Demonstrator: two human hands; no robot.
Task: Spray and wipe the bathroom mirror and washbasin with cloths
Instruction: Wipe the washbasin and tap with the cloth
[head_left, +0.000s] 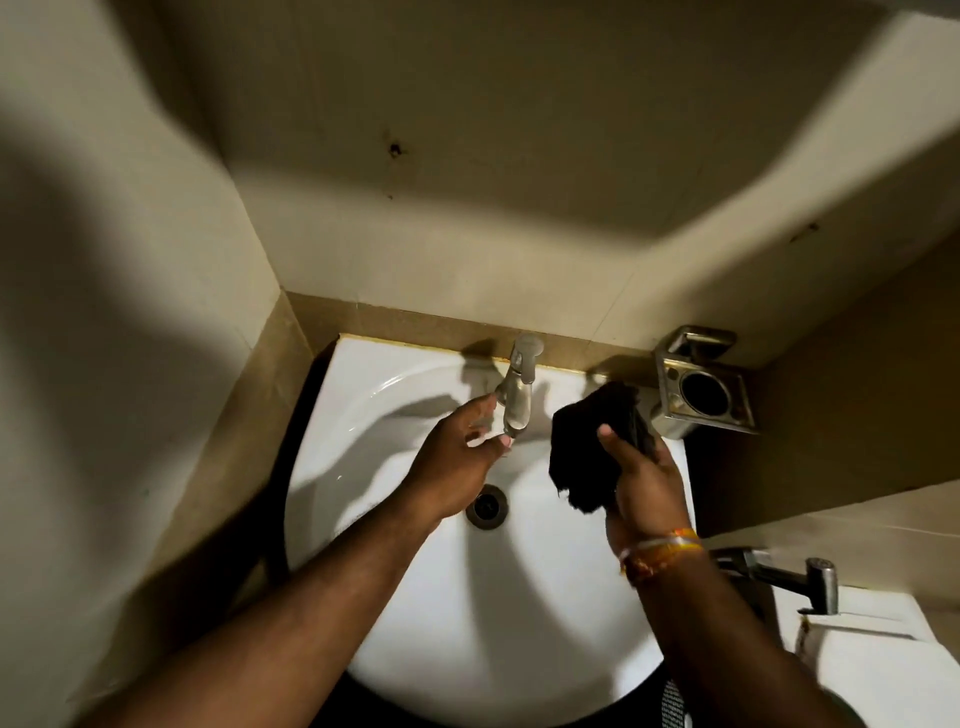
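At frame centre, left hand (460, 457) spread, fingertips at the tap (517, 389), apparently to run water; right hand (641, 480) grips the dark cloth (587, 441) over the washbasin (395, 415), presumably for wetting.

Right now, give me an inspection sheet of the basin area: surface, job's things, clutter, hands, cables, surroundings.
Surface: white washbasin, bowl bare, drain open; whether it is wet cannot be told.
Job's things: dark cloth bunched up over the right side of the bowl; no spray bottle or mirror in view.
Clutter: nothing seen in the bowl.
Hands: left hand open, fingers at the tap spout; right hand grips the cloth.
Cables: nothing seen.
Surroundings: metal holder on the wall to the right, hand sprayer lower right, tiled walls partly in shadow.
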